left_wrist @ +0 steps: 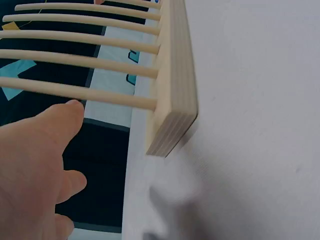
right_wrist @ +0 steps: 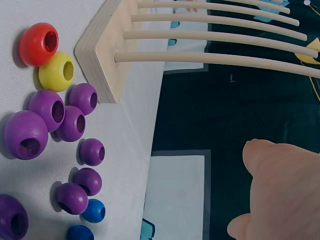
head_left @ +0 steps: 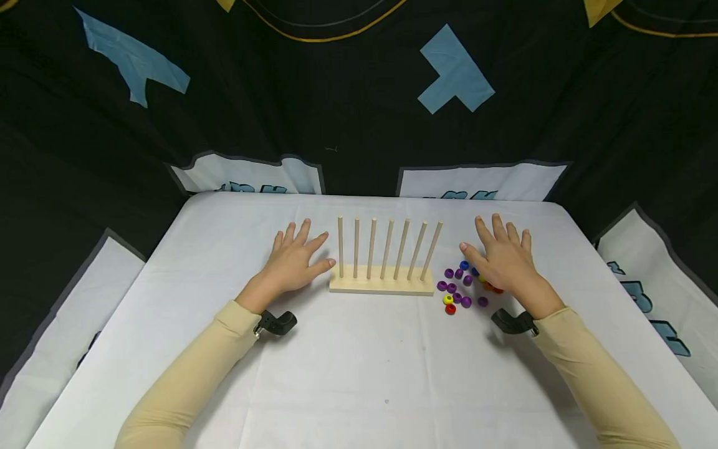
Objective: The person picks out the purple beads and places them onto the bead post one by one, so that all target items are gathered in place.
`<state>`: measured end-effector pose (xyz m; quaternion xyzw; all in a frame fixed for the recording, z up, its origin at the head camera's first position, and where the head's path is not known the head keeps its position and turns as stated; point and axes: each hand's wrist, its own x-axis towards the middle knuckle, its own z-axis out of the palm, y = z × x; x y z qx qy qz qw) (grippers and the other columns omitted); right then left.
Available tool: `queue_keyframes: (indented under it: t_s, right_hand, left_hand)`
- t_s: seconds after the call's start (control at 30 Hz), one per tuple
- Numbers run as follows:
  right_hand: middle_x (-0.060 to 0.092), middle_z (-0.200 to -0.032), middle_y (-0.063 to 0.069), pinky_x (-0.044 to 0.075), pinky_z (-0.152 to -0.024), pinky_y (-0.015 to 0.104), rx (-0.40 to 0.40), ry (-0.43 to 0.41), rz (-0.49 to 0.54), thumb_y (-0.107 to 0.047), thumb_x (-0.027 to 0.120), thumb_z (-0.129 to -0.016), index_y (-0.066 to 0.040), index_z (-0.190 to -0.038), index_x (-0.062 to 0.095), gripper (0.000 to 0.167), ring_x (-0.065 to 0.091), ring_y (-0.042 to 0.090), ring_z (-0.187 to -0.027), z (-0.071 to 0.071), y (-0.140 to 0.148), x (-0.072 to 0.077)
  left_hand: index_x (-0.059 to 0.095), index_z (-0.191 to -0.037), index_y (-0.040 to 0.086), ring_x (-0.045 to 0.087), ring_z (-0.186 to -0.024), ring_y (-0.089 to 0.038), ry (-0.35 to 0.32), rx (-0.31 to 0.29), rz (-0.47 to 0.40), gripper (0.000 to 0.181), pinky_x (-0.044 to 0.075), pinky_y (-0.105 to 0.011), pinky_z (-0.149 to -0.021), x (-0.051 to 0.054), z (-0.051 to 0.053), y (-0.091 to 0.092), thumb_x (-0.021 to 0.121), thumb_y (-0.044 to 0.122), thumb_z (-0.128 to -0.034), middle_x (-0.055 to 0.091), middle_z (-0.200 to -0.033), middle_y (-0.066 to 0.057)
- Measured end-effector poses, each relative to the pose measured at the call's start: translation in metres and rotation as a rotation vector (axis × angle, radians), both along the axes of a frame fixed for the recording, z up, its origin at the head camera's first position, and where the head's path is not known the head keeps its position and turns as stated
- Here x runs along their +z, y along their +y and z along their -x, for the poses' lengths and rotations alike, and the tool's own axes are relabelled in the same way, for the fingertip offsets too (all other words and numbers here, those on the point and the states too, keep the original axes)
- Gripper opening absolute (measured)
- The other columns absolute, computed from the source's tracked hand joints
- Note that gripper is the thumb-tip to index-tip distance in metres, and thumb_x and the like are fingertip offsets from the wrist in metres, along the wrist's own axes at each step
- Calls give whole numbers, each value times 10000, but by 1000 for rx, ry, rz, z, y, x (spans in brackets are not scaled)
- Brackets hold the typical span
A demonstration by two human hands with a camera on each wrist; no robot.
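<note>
Head view: the left hand (head_left: pixel 288 265) and right hand (head_left: pixel 506 263) are held palm-down over the table (head_left: pixel 336 374), fingers spread apart. Between them, one wooden rack (head_left: pixel 381 287) is set parallel to the far edge, its seven pegs (head_left: pixel 371 249) pointed upward; near its right end, eight purple beads (head_left: pixel 466 302) are seen.

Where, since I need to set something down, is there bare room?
The white tablecloth is bare in front of the wooden peg rack, between the beige sleeves, and outside the left sleeve. It is crowded right of the rack, where beads cluster by the right hand, and at the rack's left end, by the left hand.
</note>
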<state>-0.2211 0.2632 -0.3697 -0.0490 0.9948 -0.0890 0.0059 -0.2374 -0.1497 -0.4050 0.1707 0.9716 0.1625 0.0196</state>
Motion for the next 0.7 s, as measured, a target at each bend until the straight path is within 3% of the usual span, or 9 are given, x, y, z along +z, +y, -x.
queue_keyframes:
  t_s: [0.2,0.4,0.7]
  right_hand:
    - [89,-1660,349,-53,-1178,765,-8,-3,-5,-575,398,-1027,-46,-1624,188,824,120,649,-1481,0,1,-2]
    - [103,-1658,349,-46,-1177,768,-10,-4,-9,-571,399,-1027,-43,-1623,187,824,146,648,-1475,-1,2,-2]
    - [144,-1647,357,-22,-1171,781,-9,1,-23,-575,396,-1026,-33,-1616,207,824,207,645,-1457,-1,4,-6]
  left_hand:
    - [458,-1547,155,112,-1533,-576,-31,-46,-14,739,67,-736,-1209,-10,-2,8,576,585,-958,173,-1681,-275]
    - [496,-1521,146,98,-1538,-567,-54,-51,-37,735,61,-731,-1213,-17,-4,15,604,581,-938,181,-1678,-275]
    - [589,-1423,85,190,-1499,-605,-35,-82,-70,707,136,-775,-1171,-31,-8,23,662,572,-916,284,-1632,-308]
